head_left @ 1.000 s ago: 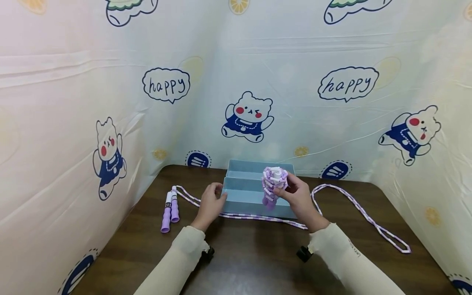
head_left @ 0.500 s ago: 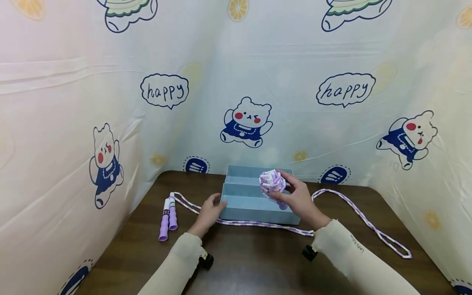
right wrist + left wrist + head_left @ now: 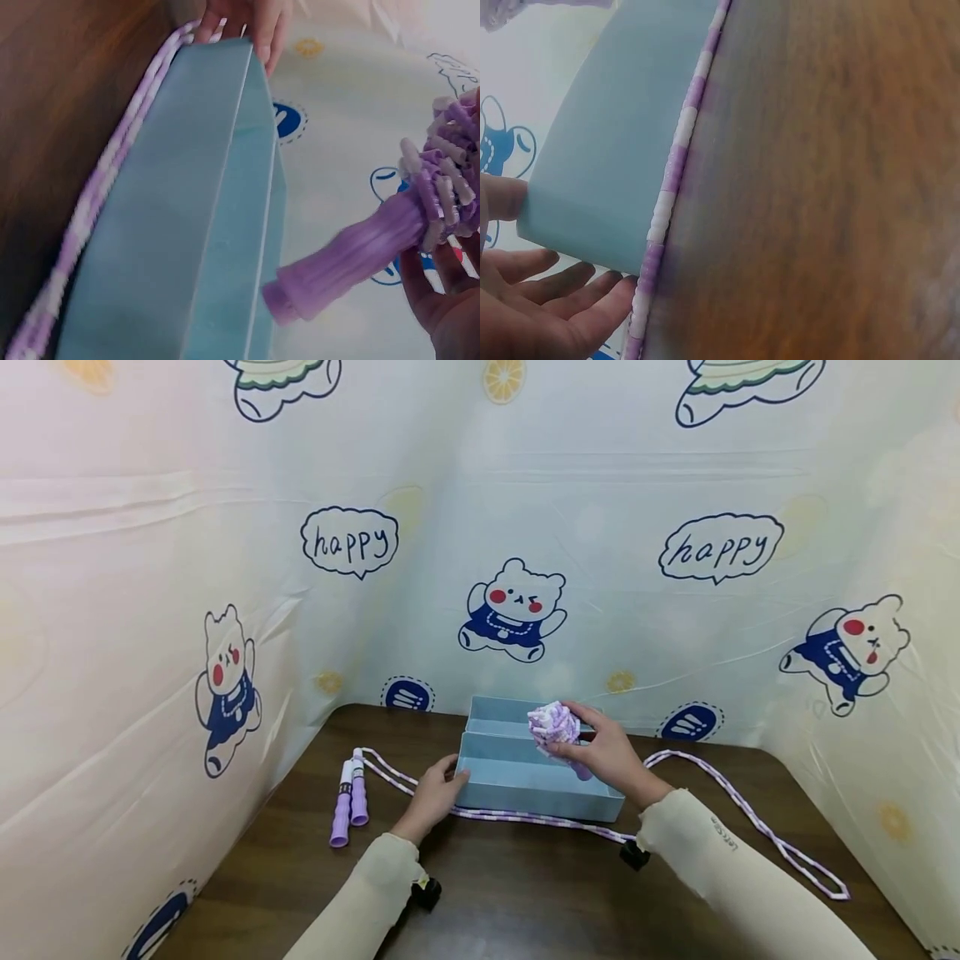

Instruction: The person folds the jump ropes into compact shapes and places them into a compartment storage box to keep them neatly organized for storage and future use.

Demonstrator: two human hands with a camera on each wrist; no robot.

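Observation:
Over the open pale-blue box (image 3: 536, 797), my right hand (image 3: 611, 760) grips a coiled purple-and-white beaded jump rope (image 3: 553, 725). In the right wrist view, this rope's purple handle (image 3: 349, 259) sticks out from the coil, slanting down toward the box. At the box's left end rests my left hand (image 3: 433, 793). The left wrist view shows its thumb (image 3: 504, 196) at the box's upper edge and its fingers (image 3: 592, 311), spread and fairly straight, against the end wall. The box's inside is bare where it shows; part is hidden by the coil and right hand.
A second beaded jump rope (image 3: 750, 810) runs along the table, passing in front of the box. Its two purple handles (image 3: 348, 806) lie side by side at the left. A printed curtain (image 3: 600, 627) encloses the brown table (image 3: 517, 893) at the back and sides.
The coiled jump rope has tipped, its handle swinging from pointing down to pointing down and right. It has shifted slightly left over the box. My left hand stays at the box's left end.

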